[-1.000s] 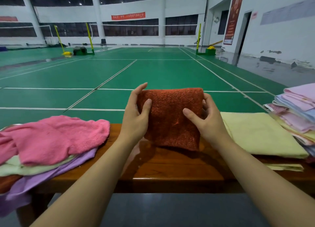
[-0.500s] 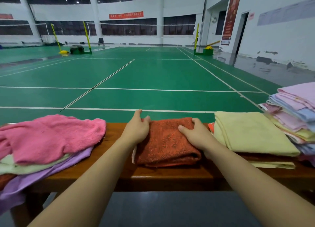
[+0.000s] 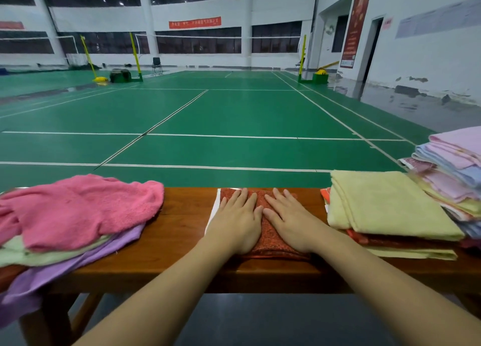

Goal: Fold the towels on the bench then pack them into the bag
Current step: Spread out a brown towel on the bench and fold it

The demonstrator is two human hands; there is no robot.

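I have both palms flat, fingers straight, pressing the folded rust towel (image 3: 270,237) at mid-worktop (image 3: 182,228): left hand (image 3: 238,219), right hand (image 3: 289,220), neither gripping. I judge this fold finished; next, it joins the folded stack (image 3: 385,205) on my right (no bag in view).

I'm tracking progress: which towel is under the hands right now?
The rust-orange towel mid-bench, pressed flat by both the left hand and the right hand; the others lie untouched in side piles.
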